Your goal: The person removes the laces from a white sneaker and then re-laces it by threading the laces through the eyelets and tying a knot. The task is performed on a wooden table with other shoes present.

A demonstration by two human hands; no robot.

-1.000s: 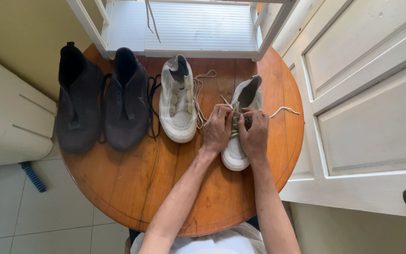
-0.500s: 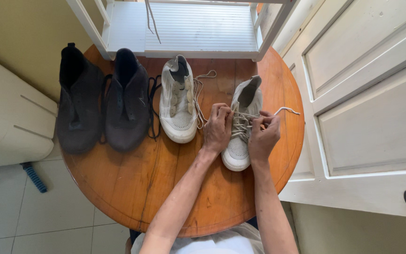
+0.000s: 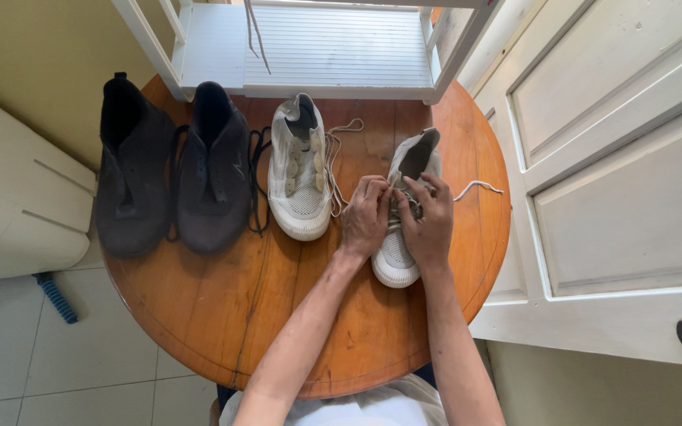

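The white shoe [image 3: 404,229] points toe-first at me, and my left hand [image 3: 365,217] and right hand [image 3: 428,221] both pinch its lace [image 3: 475,186].

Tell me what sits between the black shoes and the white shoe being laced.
In the head view, another white shoe, its laces loose on the round wooden table.

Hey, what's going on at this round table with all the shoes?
A person seated at the round wooden table has both hands on the right-hand white mesh sneaker. The left hand and right hand pinch its white lace over the eyelets. The other white sneaker, its lace loose, and two black ankle boots sit untouched alongside.
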